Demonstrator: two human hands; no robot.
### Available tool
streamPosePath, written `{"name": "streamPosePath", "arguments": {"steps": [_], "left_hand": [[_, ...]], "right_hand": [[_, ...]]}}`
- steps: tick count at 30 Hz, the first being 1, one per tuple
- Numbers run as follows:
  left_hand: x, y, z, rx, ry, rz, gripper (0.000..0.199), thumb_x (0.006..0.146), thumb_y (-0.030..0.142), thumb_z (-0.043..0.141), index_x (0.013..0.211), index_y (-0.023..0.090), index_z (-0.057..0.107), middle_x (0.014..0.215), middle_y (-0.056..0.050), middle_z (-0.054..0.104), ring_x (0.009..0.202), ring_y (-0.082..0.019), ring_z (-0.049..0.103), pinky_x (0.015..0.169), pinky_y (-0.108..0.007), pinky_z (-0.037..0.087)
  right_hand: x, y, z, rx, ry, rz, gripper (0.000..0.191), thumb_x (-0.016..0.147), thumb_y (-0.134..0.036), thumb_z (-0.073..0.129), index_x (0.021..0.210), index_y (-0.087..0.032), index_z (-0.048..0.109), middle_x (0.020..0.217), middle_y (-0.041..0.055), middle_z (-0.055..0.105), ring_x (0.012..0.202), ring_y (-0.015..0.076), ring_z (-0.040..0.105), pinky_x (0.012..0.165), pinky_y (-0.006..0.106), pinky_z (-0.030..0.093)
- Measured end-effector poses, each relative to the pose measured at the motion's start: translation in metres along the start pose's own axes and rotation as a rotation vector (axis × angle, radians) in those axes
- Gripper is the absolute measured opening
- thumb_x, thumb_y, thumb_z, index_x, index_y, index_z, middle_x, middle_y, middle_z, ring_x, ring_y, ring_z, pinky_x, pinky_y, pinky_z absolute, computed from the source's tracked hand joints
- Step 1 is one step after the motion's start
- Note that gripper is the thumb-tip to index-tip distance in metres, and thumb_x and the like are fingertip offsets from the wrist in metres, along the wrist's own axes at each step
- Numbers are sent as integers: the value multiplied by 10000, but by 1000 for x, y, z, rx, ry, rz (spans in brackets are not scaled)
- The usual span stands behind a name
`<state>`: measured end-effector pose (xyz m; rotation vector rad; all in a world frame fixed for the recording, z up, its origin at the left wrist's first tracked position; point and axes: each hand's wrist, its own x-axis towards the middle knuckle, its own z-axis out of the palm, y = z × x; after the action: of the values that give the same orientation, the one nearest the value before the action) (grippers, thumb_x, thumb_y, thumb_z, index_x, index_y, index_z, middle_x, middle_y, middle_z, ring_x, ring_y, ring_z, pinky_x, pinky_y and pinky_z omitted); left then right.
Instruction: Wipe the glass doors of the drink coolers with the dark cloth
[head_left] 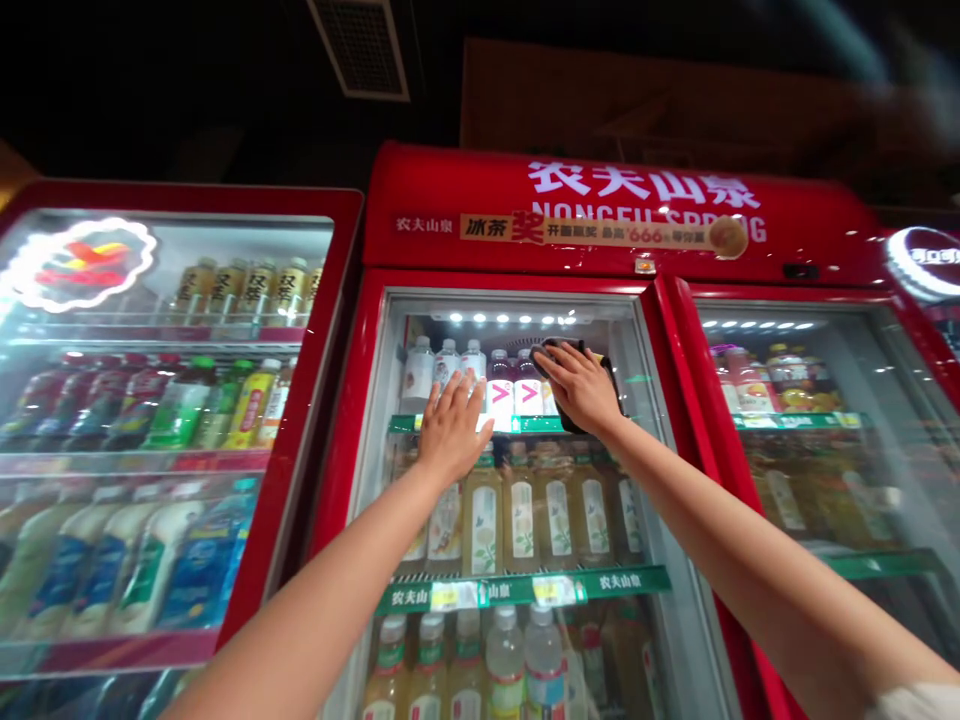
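Left hand (452, 425): spread, empty, laid against glass refrigerator door (517, 500). Right hand (581, 388): black cloth (613, 382) held there. Finished portion cannot be told.

Clear run across the flat, transparent glass door (517, 446) between the bare left hand (452, 428) and the black cloth (616, 382)! Upright red frame (694, 400) blocks the right; glass bars the labelled plastic bottles (521, 515).

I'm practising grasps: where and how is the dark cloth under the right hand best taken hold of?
Probably pinch the dark cloth by its right edge, coming from the front: the glass door backs it, and the right hand covers its middle, leaving that edge showing.
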<state>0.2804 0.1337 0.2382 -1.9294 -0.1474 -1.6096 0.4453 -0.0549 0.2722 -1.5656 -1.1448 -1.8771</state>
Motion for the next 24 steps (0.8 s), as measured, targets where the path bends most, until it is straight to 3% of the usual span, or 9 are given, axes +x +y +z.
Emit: {"name": "streamPosePath", "arguments": {"steps": [4, 7, 9, 11, 13, 15, 18, 20, 24], "left_hand": [[-12, -26, -6, 27, -15, -10, 593, 988, 416, 487, 1549, 233, 428, 1645, -100, 385, 1537, -299, 329, 1274, -578, 199], [-20, -38, -9, 19, -38, -2, 620, 990, 427, 485, 1573, 240, 385, 1666, -92, 341, 1546, -293, 309, 1276, -587, 180], [-25, -45, -12, 10, -46, -1, 631, 992, 435, 480, 1579, 232, 371, 1672, -95, 325, 1555, -293, 287, 1277, -594, 164], [-29, -53, -15, 5, -52, -1, 636, 994, 448, 478, 1581, 226, 370, 1671, -100, 328, 1560, -297, 273, 1277, -604, 145], [-31, -62, -18, 4, -64, -2, 638, 994, 465, 481, 1576, 225, 380, 1666, -107, 340, 1561, -303, 267, 1275, -613, 137], [-31, -70, -20, 4, -71, -7, 634, 991, 486, 487, 1568, 239, 397, 1665, -108, 342, 1563, -312, 260, 1268, -633, 133], [-33, -77, -18, -1, -48, -18, 634, 984, 511, 496, 1562, 268, 404, 1675, -105, 325, 1568, -325, 240, 1257, -662, 118], [-37, -80, -16, -6, -21, -27, 645, 982, 514, 495, 1567, 262, 393, 1678, -112, 316, 1569, -328, 233, 1255, -668, 102], [-55, -93, -15, -1, -2, -17, 668, 983, 517, 485, 1580, 242, 364, 1682, -123, 304, 1568, -322, 232, 1262, -658, 81]], "right_hand": [[53, -43, 19, -18, 56, 221, 507, 1016, -259, 431, 1518, -255, 499, 1577, 97, 496, 1480, 333, 409, 1194, 602, 317], [55, -74, 24, -5, 21, 75, 512, 1023, -271, 429, 1533, -272, 474, 1587, 75, 486, 1489, 310, 389, 1211, 564, 303], [36, -80, 23, 11, -17, -86, 495, 1033, -270, 413, 1520, -294, 492, 1563, 53, 517, 1475, 276, 400, 1208, 498, 326], [20, -78, 20, -2, -16, -122, 475, 1033, -276, 415, 1493, -307, 532, 1516, 63, 555, 1414, 264, 452, 1171, 439, 373], [21, -77, 21, -43, 25, -5, 468, 1027, -275, 422, 1473, -303, 561, 1466, 97, 579, 1325, 278, 510, 1116, 423, 417], [39, -84, 26, -73, 65, 144, 479, 1021, -261, 416, 1477, -282, 561, 1439, 127, 589, 1281, 298, 532, 1091, 439, 430], [74, -109, 36, -57, 100, 234, 498, 1019, -250, 409, 1502, -270, 528, 1472, 127, 578, 1366, 321, 484, 1137, 498, 384], [81, -124, 40, -23, 92, 160, 496, 1023, -259, 419, 1508, -296, 516, 1508, 93, 562, 1427, 313, 441, 1178, 526, 339], [62, -129, 38, 47, 14, -119, 463, 1033, -275, 428, 1474, -342, 550, 1511, 19, 576, 1453, 247, 439, 1211, 469, 320]]}}
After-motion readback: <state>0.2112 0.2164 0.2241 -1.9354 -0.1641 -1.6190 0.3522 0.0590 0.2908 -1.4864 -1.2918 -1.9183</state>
